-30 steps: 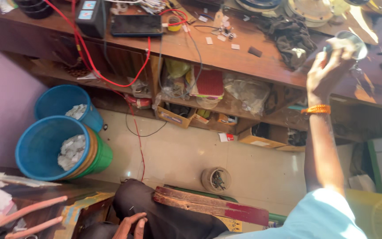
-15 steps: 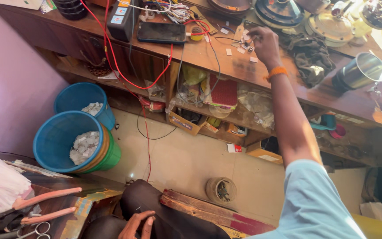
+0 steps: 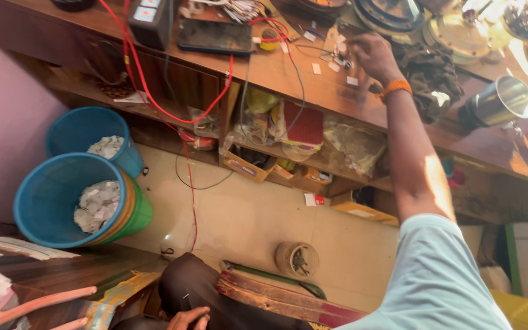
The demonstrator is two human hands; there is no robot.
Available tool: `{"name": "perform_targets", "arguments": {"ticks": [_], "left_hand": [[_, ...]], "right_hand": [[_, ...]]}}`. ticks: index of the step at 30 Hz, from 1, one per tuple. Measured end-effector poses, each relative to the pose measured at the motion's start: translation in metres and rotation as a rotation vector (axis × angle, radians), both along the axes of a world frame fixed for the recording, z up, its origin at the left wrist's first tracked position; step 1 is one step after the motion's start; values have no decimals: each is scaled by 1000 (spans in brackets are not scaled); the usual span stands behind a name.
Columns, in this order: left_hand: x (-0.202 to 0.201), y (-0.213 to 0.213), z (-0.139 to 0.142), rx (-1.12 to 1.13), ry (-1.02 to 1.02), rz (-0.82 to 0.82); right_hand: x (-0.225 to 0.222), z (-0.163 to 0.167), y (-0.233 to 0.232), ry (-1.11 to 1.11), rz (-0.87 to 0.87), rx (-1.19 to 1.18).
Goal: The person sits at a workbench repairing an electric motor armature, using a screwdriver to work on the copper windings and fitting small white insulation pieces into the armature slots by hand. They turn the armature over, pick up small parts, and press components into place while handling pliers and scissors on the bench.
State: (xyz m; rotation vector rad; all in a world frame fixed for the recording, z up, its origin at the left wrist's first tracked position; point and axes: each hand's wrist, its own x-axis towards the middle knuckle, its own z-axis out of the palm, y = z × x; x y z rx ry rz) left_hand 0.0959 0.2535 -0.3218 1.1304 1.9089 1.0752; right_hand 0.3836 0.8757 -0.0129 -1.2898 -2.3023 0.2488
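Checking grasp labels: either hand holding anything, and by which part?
Cannot tell for the right hand: fingers are among small parts on the workbench. Left hand rests on the lap, holding nothing.

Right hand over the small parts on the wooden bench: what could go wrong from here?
1. The right hand reaches among loose small parts near thin wires; a snag could scatter them.
2. The forearm crosses close to the steel cup, which it might knock.
3. The red cable hangs off the bench edge and could catch on a knee.
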Motion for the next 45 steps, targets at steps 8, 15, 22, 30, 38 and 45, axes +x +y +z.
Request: {"name": "perform_targets", "arguments": {"ticks": [8, 15, 22, 30, 38, 45], "left_hand": [[12, 17, 37, 178, 140, 53], [7, 9, 17, 311, 126, 38], [9, 14, 16, 215, 127, 5], [12, 0, 117, 127, 70, 15], [18, 18, 154, 122, 75, -7], [31, 10, 138, 0, 102, 42]], "right_hand": [[-54, 19, 7, 150, 44, 58], [-51, 9, 0, -234, -58, 74], [-14, -3, -8, -78, -187, 208], [61, -47, -67, 363, 96, 328], [168, -181, -195, 174, -313, -773], [163, -210, -164, 616, -647, -153]]}}
